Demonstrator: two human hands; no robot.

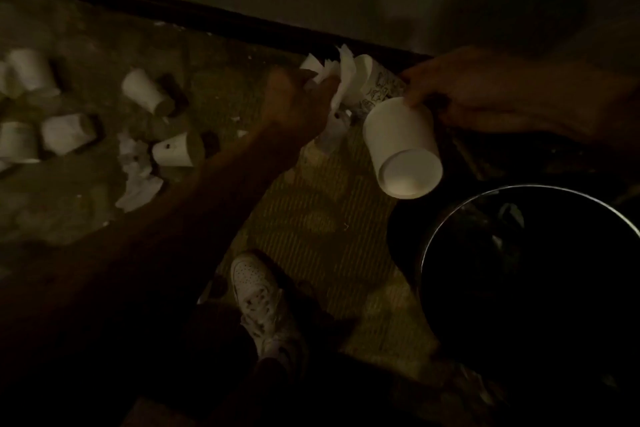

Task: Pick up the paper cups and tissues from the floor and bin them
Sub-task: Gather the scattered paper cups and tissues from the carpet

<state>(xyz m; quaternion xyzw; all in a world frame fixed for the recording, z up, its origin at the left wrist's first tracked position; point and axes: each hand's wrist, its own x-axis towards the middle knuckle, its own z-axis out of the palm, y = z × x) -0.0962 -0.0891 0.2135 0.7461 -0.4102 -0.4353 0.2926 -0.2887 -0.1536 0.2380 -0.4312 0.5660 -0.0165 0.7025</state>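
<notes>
Two loads are held: the left hand grips tissues at upper centre, the right hand pinches a paper cup beside them. Best carry both over the bin, lower right, before releasing.

On my feed the bin sits lower right on the floor, a shoe left of it. Loose cups and crumpled tissues lie far left, with the skirting board behind. Between them, the left hand holds a tissue beside the right hand and its paper cup.

White perforated sneaker; left forearm bare; trousers apparently dark.
</notes>
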